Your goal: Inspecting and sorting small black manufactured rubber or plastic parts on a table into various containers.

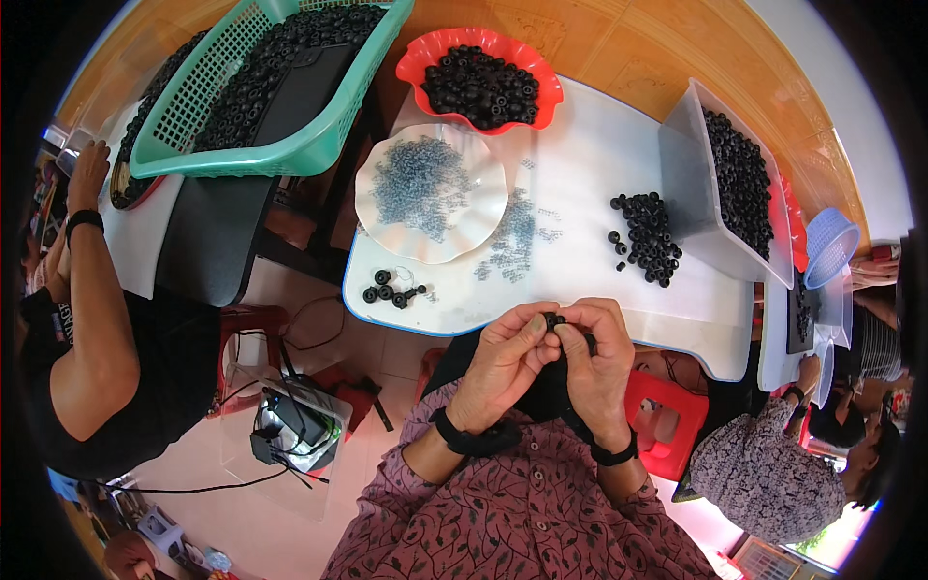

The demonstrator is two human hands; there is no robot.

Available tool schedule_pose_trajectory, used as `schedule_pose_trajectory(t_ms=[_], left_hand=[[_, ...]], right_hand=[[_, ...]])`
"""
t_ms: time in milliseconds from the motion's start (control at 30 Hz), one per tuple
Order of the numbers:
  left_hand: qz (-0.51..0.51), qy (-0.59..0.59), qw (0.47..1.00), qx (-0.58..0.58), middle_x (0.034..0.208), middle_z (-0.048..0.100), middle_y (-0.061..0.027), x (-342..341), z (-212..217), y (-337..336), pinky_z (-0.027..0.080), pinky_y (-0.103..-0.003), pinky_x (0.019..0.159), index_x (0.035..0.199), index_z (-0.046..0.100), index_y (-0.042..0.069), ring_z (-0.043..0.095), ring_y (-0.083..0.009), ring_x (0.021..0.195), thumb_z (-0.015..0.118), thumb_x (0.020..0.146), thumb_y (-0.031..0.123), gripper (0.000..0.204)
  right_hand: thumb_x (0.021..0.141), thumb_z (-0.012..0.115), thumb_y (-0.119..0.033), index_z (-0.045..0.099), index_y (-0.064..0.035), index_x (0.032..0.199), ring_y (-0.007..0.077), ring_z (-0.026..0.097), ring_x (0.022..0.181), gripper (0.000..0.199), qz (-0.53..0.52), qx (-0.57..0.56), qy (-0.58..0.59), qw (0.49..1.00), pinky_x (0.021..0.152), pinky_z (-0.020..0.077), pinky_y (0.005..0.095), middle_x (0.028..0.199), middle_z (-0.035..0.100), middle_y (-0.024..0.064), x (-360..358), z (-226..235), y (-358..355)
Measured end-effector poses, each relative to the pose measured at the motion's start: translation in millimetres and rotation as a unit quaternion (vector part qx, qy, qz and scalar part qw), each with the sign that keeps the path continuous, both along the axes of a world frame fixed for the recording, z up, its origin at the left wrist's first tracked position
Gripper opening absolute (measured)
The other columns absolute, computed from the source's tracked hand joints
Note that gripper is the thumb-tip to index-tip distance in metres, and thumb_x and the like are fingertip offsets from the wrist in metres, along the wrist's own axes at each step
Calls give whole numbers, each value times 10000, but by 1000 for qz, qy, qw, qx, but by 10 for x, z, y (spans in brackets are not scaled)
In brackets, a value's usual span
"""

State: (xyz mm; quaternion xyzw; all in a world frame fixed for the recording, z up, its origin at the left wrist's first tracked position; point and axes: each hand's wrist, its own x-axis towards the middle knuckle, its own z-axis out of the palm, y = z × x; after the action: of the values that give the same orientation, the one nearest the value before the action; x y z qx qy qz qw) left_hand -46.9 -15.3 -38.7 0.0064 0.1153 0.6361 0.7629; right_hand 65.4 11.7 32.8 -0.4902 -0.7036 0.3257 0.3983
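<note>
Both hands are brought close together in the head view, just off the near edge of the white table (585,155). A small black part (553,321) is pinched between the fingertips of the left hand (507,353) and right hand (597,362); what's being gripped by which finger can't really be made out. A few black pieces (391,290) are scattered at the table's near left, with a white plate (488,208) of tiny greyish bits (420,179) set beyond them. Far back, a red bowl (411,70) is filled with black parts, and more are piled right, beside a clear bin (688,188).
</note>
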Motion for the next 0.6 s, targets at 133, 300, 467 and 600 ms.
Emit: schedule_pose_trajectory(t_ms=[133,300,467,600], left_hand=[[8,8,1000,-8,938,647,-69,4,37,-8,551,-233,744,1186,585,-24,636,-114,805,546,972,98,249],[22,30,999,-6,938,649,-73,1,-4,-26,554,-243,754,1192,586,-22,646,-130,810,546,970,90,252],[52,92,994,0,919,662,-70,23,-15,-29,575,-256,729,1174,610,-16,660,-135,798,567,954,73,241],[69,141,988,4,913,659,-92,18,23,-34,556,-252,712,1182,598,-24,644,-140,782,533,969,52,235]], right_hand=[[834,615,91,592,13,971,185,616,778,160,4,31,-33,999,683,510,277,979,568,107,-27,32,4],[831,605,95,574,11,976,218,623,760,170,17,51,-69,996,661,517,306,977,564,126,-45,54,5],[815,603,96,573,15,972,252,619,759,179,20,79,-92,992,658,517,325,974,557,142,-32,51,10],[804,599,105,573,19,970,270,612,764,189,27,91,-89,991,655,515,331,972,552,151,-32,45,2]])
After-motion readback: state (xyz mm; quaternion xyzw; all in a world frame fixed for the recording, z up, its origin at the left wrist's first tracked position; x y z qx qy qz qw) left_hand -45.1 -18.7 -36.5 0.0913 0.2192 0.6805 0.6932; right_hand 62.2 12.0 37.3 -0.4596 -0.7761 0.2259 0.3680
